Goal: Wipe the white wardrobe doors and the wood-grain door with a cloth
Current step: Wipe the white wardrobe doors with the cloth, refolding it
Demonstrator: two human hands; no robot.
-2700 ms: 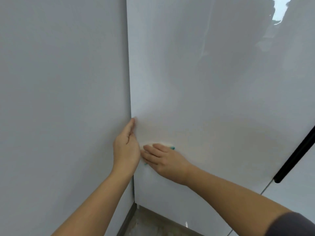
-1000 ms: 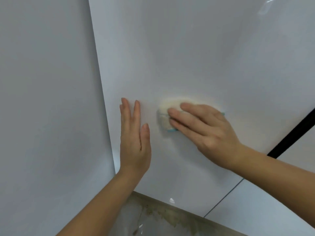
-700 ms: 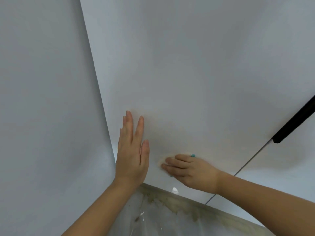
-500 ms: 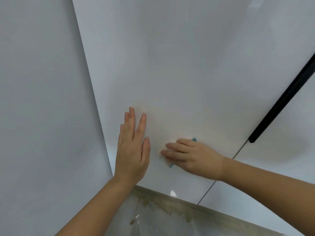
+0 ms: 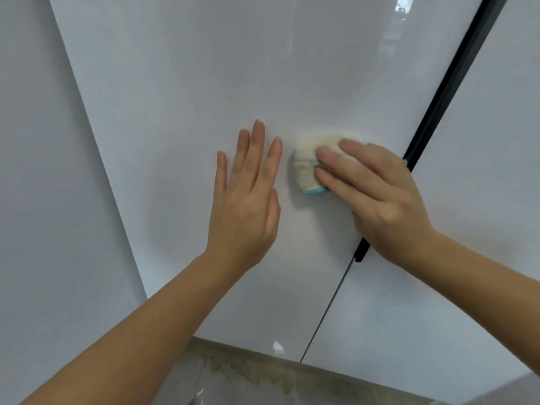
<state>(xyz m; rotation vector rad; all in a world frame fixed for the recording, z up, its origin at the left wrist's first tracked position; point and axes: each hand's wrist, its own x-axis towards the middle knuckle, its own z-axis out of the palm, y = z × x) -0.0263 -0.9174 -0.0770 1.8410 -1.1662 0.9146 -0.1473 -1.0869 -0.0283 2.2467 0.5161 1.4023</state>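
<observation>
A glossy white wardrobe door (image 5: 233,68) fills the middle of the head view. My right hand (image 5: 377,197) presses a folded cream cloth with a blue edge (image 5: 309,168) flat against this door, fingers straight over it. My left hand (image 5: 248,197) lies flat on the same door just left of the cloth, fingers straight and pointing up. A second white wardrobe door (image 5: 482,200) is on the right. No wood-grain door is in view.
A long black handle (image 5: 455,71) runs along the seam between the two doors, partly behind my right hand. A white side panel (image 5: 52,200) stands at the left. Stained floor (image 5: 248,381) shows below the doors.
My right hand has slid the cloth up the door and to the right, from near the bottom edge to beside the black handle. My left hand stays flat on the door.
</observation>
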